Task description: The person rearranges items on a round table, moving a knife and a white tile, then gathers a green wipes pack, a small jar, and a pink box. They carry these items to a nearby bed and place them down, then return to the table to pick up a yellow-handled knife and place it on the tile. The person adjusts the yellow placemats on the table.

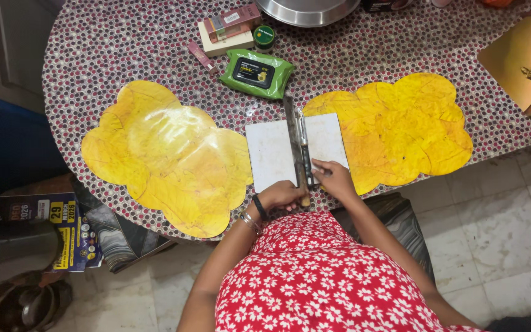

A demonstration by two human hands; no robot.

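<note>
The knife's (292,138) handle disappears inside the left hand (283,194) — only a wooden stub pokes out below the fist. The right hand (335,178) covers the lower end of the peeler (305,146). Up top, the steel bowl (307,10) is cut by the frame, and the picture mat (527,67) runs off the right edge — its figures too blurred to make out.

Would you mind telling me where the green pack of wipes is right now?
In the head view, the green pack of wipes lies on the dotted table, beyond the white cutting board, between the two yellow leaf-shaped mats, just below a small green-lidded jar.
</note>
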